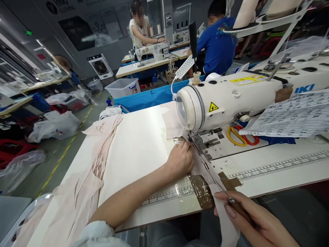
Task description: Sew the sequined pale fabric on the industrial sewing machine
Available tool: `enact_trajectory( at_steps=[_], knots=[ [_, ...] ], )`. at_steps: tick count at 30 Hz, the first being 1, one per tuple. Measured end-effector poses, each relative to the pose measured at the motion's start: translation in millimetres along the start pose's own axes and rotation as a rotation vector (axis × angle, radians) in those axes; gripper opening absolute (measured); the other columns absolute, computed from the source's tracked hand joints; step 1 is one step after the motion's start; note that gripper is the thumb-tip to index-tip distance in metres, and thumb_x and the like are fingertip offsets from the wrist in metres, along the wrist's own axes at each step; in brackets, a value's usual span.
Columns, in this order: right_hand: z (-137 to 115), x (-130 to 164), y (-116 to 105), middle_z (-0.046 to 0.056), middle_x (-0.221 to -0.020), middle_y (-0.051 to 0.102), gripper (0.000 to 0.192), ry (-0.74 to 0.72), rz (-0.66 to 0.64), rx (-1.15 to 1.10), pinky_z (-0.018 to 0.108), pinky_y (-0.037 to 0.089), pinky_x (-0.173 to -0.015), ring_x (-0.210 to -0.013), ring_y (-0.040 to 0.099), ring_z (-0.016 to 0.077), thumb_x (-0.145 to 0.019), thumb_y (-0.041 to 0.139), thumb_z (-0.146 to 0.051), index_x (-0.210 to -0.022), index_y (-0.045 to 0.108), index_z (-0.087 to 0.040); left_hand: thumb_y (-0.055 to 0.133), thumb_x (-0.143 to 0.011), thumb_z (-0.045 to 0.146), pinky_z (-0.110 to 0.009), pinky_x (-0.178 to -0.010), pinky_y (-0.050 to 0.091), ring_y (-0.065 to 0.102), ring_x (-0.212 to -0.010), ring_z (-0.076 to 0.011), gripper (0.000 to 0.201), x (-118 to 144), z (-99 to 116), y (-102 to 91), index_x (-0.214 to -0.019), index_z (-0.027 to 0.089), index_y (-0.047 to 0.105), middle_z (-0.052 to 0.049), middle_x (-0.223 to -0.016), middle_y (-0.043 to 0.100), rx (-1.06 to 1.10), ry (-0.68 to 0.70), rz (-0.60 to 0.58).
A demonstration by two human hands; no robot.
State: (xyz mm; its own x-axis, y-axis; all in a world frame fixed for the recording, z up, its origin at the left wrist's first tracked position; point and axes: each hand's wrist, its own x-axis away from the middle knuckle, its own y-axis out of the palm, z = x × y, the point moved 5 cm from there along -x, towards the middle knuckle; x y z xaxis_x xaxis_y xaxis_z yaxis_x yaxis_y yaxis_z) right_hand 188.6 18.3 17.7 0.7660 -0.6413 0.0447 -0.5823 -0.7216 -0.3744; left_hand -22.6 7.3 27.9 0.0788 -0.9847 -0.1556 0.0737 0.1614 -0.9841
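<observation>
A white sewing machine (223, 99) stands over the table, its presser foot low at the needle area. Close beside the foot, my left hand (181, 157) is closed, with its curled fingers on pale pink fabric (176, 120); the fingertips are partly hidden. My right hand (253, 214) grips a wooden-handled awl (241, 210), whose thin metal shaft points up toward the foot. Between that hand's fingers runs a narrow pale fabric strip (224, 219), which hangs over the table's front edge and stretches up to the needle area.
More pink fabric pieces (100, 161) lie bunched along the table's left side. Yellow and red scissors (236, 136) rest behind the machine bed, under a handwritten sheet (290, 115). Brown tape (202, 192) covers the front edge. Two people work at tables beyond.
</observation>
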Motion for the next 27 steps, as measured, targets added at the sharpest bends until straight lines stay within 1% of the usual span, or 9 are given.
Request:
enact_trajectory(
  at_steps=[4, 8, 11, 15, 18, 20, 22, 24, 27],
  knots=[
    [-9, -5, 16, 0.006, -0.097, 0.072, 0.033, -0.029, -0.156, -0.118, 0.025, 0.056, -0.082, -0.092, 0.069, 0.0213, -0.099, 0.046, -0.047, -0.119, 0.063, -0.026, 0.043, -0.097, 0.023, -0.038, -0.085, 0.053, 0.056, -0.102, -0.0244, 0.032, 0, 0, -2.3, -0.120, 0.006, 0.058, -0.015, -0.114, 0.059, -0.026, 0.042, 0.001],
    [-21, -7, 23, 0.004, -0.092, 0.071, 0.030, -0.132, -0.210, -0.016, 0.026, 0.053, -0.081, -0.088, 0.068, 0.0192, -0.102, 0.039, -0.038, -0.119, 0.059, -0.025, 0.045, -0.095, 0.022, -0.037, -0.085, 0.054, 0.059, -0.099, -0.0226, 0.027, -3, -10, -3.9, -0.113, 0.012, 0.062, -0.011, -0.110, 0.062, -0.001, 0.062, 0.021],
    [-46, -10, 32, 0.006, -0.101, 0.071, 0.030, -0.280, -0.278, 0.155, 0.027, 0.052, -0.082, -0.093, 0.067, 0.0194, -0.100, 0.035, -0.023, -0.121, 0.057, -0.022, 0.045, -0.094, 0.018, -0.037, -0.089, 0.054, 0.060, -0.101, -0.0216, 0.024, -15, -39, -5.3, -0.109, 0.015, 0.063, -0.010, -0.108, 0.063, -0.016, -0.011, 0.046],
    [-74, -18, 50, 0.009, -0.108, 0.070, 0.039, -0.550, -0.419, 0.439, 0.031, 0.051, -0.085, -0.098, 0.065, 0.0228, -0.088, 0.044, -0.009, -0.123, 0.057, -0.018, 0.054, -0.088, 0.016, -0.040, -0.092, 0.053, 0.057, -0.112, -0.0269, 0.028, -45, -84, -8.0, -0.115, 0.013, 0.059, -0.015, -0.121, 0.059, -0.091, -0.037, 0.058],
    [-60, -37, 33, 0.010, -0.110, 0.070, 0.041, -0.507, -0.234, 0.607, 0.033, 0.053, -0.084, -0.099, 0.067, 0.0237, -0.088, 0.041, -0.007, -0.125, 0.057, -0.016, 0.050, -0.088, 0.011, -0.038, -0.087, 0.054, 0.060, -0.106, -0.0258, 0.022, -66, -105, -4.7, -0.104, 0.015, 0.064, -0.013, -0.113, 0.063, -0.144, -0.014, 0.022],
    [-36, -53, 5, 0.012, -0.119, 0.069, 0.041, -0.360, -0.003, 0.695, 0.032, 0.054, -0.084, -0.102, 0.068, 0.0222, -0.094, 0.033, -0.009, -0.126, 0.056, -0.014, 0.049, -0.085, 0.007, -0.035, -0.083, 0.055, 0.062, -0.103, -0.0252, 0.024, -75, -113, 0.6, -0.098, 0.017, 0.066, -0.012, -0.106, 0.065, -0.176, -0.005, -0.004],
    [-7, -66, -27, 0.011, -0.117, 0.070, 0.037, -0.166, 0.188, 0.821, 0.031, 0.056, -0.071, -0.090, 0.071, 0.0219, -0.100, 0.029, -0.019, -0.126, 0.056, -0.015, 0.049, -0.084, 0.007, -0.033, -0.082, 0.054, 0.063, -0.101, -0.0244, 0.028, -81, -123, 6.6, -0.100, 0.019, 0.068, -0.010, -0.105, 0.066, -0.198, -0.015, -0.019],
    [13, -78, -51, 0.013, -0.118, 0.070, 0.038, -0.068, 0.284, 0.885, 0.033, 0.055, -0.062, -0.083, 0.071, 0.0246, -0.102, 0.029, -0.025, -0.128, 0.053, -0.014, 0.047, -0.085, 0.008, -0.032, -0.081, 0.054, 0.064, -0.101, -0.0242, 0.031, -84, -136, 10.7, -0.106, 0.020, 0.067, -0.010, -0.106, 0.067, -0.216, -0.051, -0.018],
    [28, -94, -68, 0.015, -0.123, 0.066, 0.038, -0.004, 0.330, 0.959, 0.031, 0.050, -0.058, -0.085, 0.071, 0.0258, -0.102, 0.029, -0.025, -0.131, 0.051, -0.013, 0.042, -0.087, 0.009, -0.031, -0.080, 0.053, 0.064, -0.102, -0.0245, 0.039, -83, -163, 9.0, -0.117, 0.020, 0.064, -0.010, -0.108, 0.066, -0.243, -0.144, 0.002]
  ],
)
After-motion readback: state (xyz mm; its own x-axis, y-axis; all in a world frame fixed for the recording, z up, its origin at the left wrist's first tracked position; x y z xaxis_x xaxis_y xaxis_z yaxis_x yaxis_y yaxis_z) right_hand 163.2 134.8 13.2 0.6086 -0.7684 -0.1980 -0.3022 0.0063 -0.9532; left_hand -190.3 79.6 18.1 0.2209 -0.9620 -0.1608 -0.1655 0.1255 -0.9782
